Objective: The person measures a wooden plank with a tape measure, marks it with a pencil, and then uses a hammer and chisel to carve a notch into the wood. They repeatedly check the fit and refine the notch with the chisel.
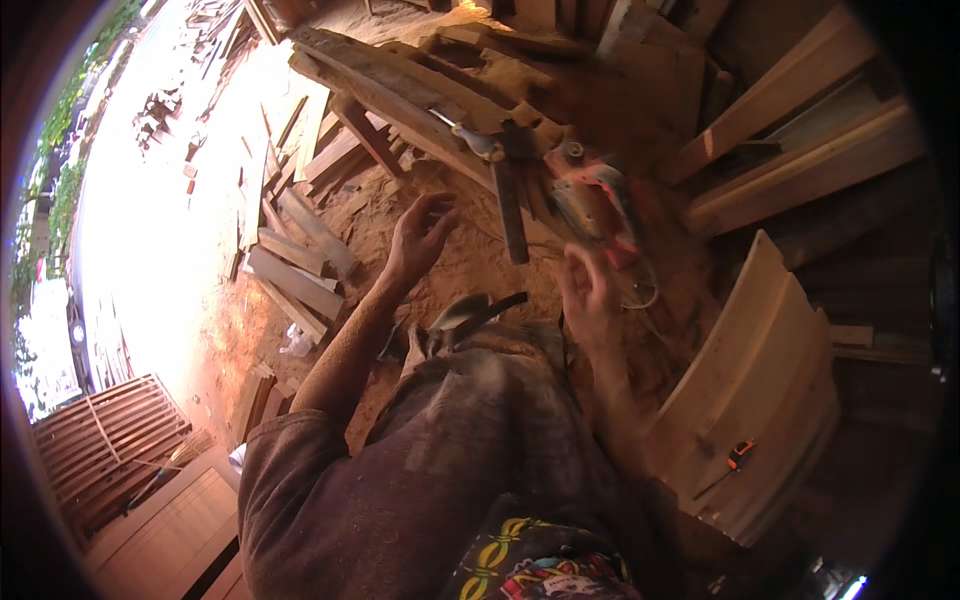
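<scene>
My left hand [425, 232] is raised beside the long wooden beam [385, 95], its fingers loosely bent and apart with nothing in them. My right hand [588, 292] is blurred, its fingers partly bent; no held object shows. Just beyond it sits a red and grey power tool [600, 200], also blurred, with a cord [650, 290] by its near end. Between the hands and farther off, a dark flat bar [510, 212] hangs over the beam's near edge. A tool with a shiny shank [470, 138] lies on the beam beside that bar.
Sawdust covers the ground [440, 290], with scrap boards [300, 265] heaped at left. Thick planks [810, 165] stack at right. A wide pale board [750, 370] bears an orange and black hand tool [740, 455]. A slatted wooden frame [110, 435] stands at lower left.
</scene>
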Tool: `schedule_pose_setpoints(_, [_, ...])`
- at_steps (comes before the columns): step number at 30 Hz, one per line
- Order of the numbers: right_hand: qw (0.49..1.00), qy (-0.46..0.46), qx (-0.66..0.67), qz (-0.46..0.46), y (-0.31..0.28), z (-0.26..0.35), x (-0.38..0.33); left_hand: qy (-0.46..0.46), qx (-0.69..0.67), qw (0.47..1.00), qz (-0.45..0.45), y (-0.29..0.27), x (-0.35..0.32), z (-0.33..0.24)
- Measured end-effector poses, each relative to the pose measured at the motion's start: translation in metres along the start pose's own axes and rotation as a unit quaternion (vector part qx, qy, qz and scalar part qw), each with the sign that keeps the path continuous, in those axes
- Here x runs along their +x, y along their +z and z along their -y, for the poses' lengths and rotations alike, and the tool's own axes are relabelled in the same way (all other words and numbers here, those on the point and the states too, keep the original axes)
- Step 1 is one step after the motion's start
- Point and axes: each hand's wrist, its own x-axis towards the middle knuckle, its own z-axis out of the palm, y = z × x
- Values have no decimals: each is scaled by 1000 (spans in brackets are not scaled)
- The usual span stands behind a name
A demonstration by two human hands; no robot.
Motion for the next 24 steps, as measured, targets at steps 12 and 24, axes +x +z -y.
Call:
schedule_pose_setpoints(12, [923, -57, -309, 222, 130, 59, 223, 29, -8, 994, -103, -71, 81, 7])
schedule_pose_setpoints(24, [954, -81, -236, 166, 138, 36, 192, 183, 389, 901, -62, -103, 229, 18])
